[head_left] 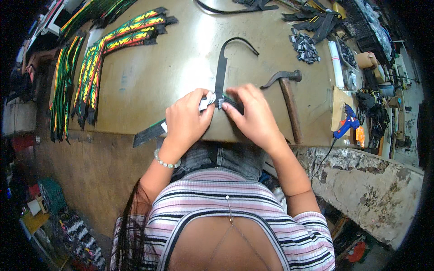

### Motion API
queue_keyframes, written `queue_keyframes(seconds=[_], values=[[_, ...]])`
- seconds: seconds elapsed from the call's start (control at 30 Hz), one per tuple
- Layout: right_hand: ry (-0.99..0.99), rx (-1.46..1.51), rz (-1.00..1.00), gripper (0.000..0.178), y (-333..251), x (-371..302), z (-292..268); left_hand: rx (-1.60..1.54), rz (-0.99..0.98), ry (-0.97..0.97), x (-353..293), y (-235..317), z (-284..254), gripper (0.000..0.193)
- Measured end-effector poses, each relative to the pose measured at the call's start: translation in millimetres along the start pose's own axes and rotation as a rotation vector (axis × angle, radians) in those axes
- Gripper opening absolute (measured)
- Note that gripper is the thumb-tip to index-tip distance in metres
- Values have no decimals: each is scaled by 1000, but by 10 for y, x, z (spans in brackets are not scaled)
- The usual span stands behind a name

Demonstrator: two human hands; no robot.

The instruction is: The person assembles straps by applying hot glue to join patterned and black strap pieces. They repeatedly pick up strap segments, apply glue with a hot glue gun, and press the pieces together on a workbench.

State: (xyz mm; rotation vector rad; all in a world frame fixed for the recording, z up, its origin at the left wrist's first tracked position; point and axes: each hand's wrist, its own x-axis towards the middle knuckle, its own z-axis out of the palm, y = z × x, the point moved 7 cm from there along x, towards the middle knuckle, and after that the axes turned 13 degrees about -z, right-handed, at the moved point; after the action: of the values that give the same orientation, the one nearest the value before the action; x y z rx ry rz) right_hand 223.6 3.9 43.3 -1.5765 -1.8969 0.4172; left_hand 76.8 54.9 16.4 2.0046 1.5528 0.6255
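My left hand (186, 115) is closed around a wide dark strap (150, 134) with a green edge, whose tail sticks out to the lower left. A small white piece (207, 101) shows by its thumb and fingertips. Facing it, my right hand (254, 115) pinches the strap's other part, thumb against a small silvery-grey piece (220, 103); its fingers are slightly blurred. From between both hands a narrower black strap (221, 74) runs away from me and curls right at its far end. The fingers partly hide where the straps meet.
Right of my hands lies a hammer (290, 108). Beyond it are a pile of small metal clips (305, 46) and black straps (323, 22). A blue glue gun (346, 122) rests at the right edge. Red-yellow-green patterned straps (92, 67) lie at the left.
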Motion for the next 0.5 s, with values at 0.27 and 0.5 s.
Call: queue_keyframes(seconds=[0.27, 0.5], values=[[76, -194, 242, 33, -61, -224, 125, 35, 185, 17, -84, 6, 39, 32], [-95, -166, 365, 38, -2, -220, 149, 148, 278, 35, -132, 64, 46, 42]])
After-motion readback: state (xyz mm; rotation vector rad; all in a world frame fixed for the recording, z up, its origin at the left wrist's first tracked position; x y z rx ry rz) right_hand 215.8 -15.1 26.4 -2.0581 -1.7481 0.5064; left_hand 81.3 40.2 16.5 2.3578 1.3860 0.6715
